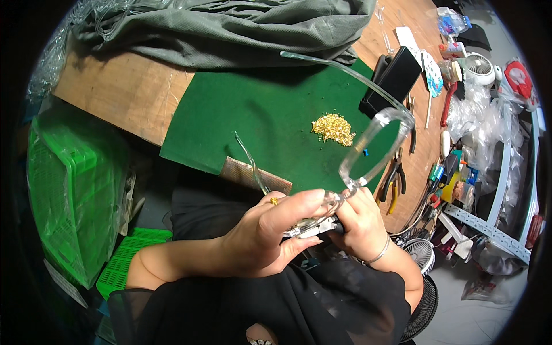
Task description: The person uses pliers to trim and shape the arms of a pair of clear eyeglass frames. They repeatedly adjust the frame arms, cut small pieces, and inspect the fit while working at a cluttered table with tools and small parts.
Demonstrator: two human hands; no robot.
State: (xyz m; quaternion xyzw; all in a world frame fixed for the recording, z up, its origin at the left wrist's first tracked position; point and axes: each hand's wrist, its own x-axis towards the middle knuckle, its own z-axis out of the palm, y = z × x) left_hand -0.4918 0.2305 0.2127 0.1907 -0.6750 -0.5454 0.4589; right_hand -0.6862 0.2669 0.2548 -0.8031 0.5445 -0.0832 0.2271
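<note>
Clear plastic eyeglass frames [372, 138] are held up over the near edge of the green mat. One rim and a long temple arm reach to the upper right, while the other temple arm [248, 154] sticks up at the left. My left hand [265, 233], with a gold ring, is closed around the near part of the frames. My right hand [363, 223] is closed next to it on a tool with a black grip and a silver metal head [313, 229], perhaps pliers, set against the frames. Fingers partly hide where they meet.
A heap of tiny gold pieces [333, 128] lies on the green mat [213, 109]. Rightward are a black phone [401, 75] and pliers [393, 179]. Grey cloth [230, 34] covers the table's far side. Green crates [75, 190] stand left; a fan [422, 310] is low at right.
</note>
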